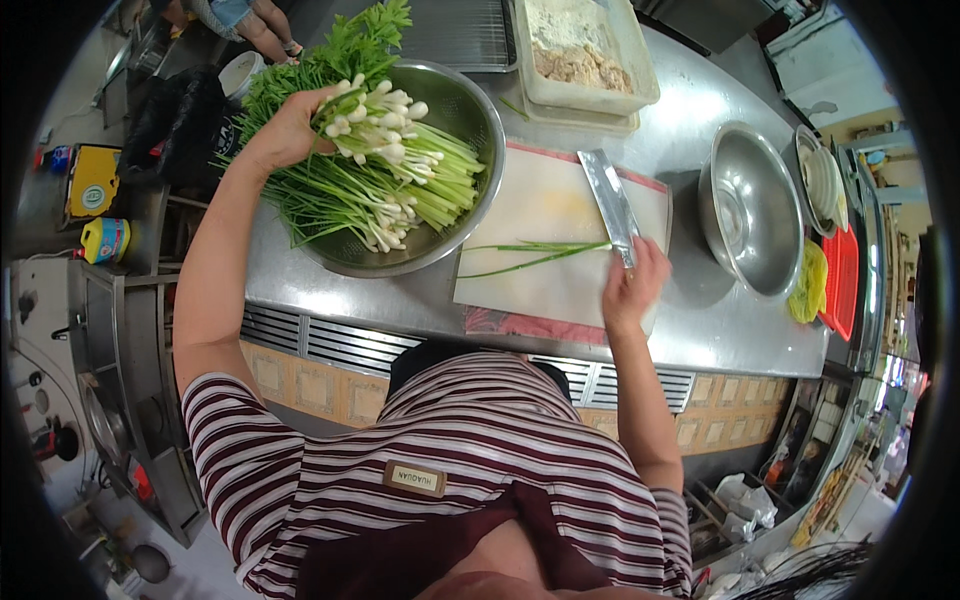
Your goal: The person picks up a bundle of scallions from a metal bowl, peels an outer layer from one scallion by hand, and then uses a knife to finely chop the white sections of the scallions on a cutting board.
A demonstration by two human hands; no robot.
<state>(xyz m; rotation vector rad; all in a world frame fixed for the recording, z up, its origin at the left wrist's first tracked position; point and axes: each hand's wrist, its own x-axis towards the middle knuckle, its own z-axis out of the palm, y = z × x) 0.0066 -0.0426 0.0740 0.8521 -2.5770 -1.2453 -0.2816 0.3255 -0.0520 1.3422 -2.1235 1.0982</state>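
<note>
My left hand (295, 129) grips a bunch of spring onions (367, 120), white bulbs towards the right, above a steel colander (487, 184). More spring onions (382, 217), pale green celery stalks (448, 165) and leafy celery tops (360, 37) fill the colander. My right hand (636, 289) is closed round the handle of a cleaver (606, 191), its wide blade lying over the white cutting board (517, 210). A few spring onion stalks (540, 251) lie on the board, their pale ends at the blade's edge. The fingers of my right hand are slightly blurred.
An empty-looking steel bowl (750, 210) stands right of the board. Behind the board is a plastic tub (637, 82) with pale, floury pieces (585, 69). A red cloth (540, 324) shows beneath the board. Red plastic baskets (841, 277) sit at the far right; another person's legs (274, 30) appear upper left.
</note>
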